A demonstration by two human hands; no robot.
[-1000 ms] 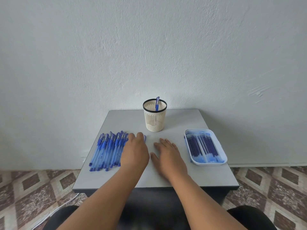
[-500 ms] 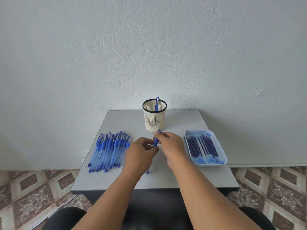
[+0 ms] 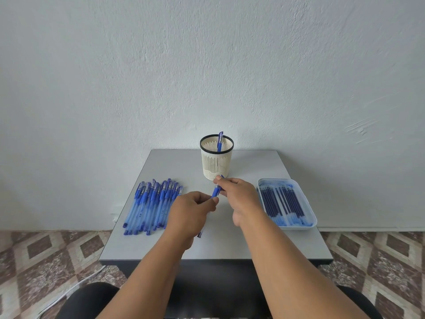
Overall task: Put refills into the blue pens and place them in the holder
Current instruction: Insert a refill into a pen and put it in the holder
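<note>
Held pen: one blue pen (image 3: 215, 192) is held over the middle of the bench (image 3: 230, 245), tilted, its cap end up toward the holder and its lower end showing below the left hand.
Left hand (image 3: 190, 212): the grip is curled round the pen's barrel, thumb and fingertips meeting at its middle.
Right hand (image 3: 239, 194): the cap end of the same pen is pinched between thumb and fingers, just in front of the holder's base.
Holder (image 3: 216, 164): a cream slotted cup with a black rim is stood upright at the back of the bench; one blue pen (image 3: 220, 142) is seen standing inside, leaning on the rim.
Pen pile (image 3: 151, 203): many blue pens are laid side by side on the left of the bench, caps pointing away from the person.
Refill tray (image 3: 309, 210): a pale blue tray is set on the right of the bench, with dark blue refills (image 3: 280, 203) laid lengthwise in it.
Floor (image 3: 46, 261): brown and cream diamond tiles are seen on both sides.
</note>
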